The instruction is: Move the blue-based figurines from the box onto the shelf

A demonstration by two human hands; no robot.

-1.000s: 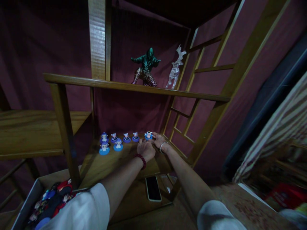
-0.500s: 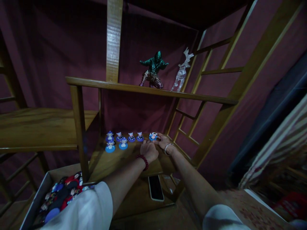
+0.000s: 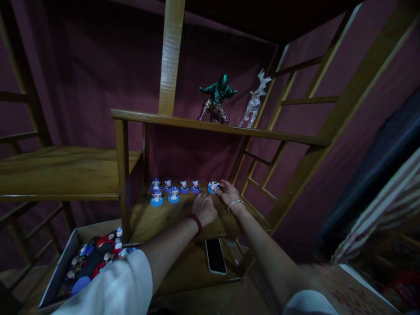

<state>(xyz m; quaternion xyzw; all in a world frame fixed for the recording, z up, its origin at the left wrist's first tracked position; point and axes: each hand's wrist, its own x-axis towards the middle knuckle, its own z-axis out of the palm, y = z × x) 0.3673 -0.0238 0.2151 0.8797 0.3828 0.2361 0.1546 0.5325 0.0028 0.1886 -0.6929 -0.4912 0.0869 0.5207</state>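
My right hand (image 3: 229, 194), with a silver bangle at the wrist, pinches the right edge of a small toy figurine (image 3: 213, 187) on a blue round base. This figurine looks tipped over, at the right end of the back row. Left of it, my left hand (image 3: 204, 209) is closed low over the shelf board, a red bead bracelet on its wrist; its fingertips are hidden. Several figurines (image 3: 183, 187) on purple bases stand upright along the back. Two on light blue bases, one figurine (image 3: 156, 197) and another figurine (image 3: 173, 195), stand in front.
The upper shelf (image 3: 183, 123) carries a green-jacketed crouching statue (image 3: 216, 98) and a clear deer ornament (image 3: 254, 103). A phone (image 3: 215, 256) lies on the lower board. At lower left is a box (image 3: 55, 280) of figurines. Wooden lattice (image 3: 295, 100) bounds the right side.
The view has shifted, so the shelf sits slightly further right. My left hand has drawn back a little from the back-row figurines. My right hand stays at the tipped figurine.
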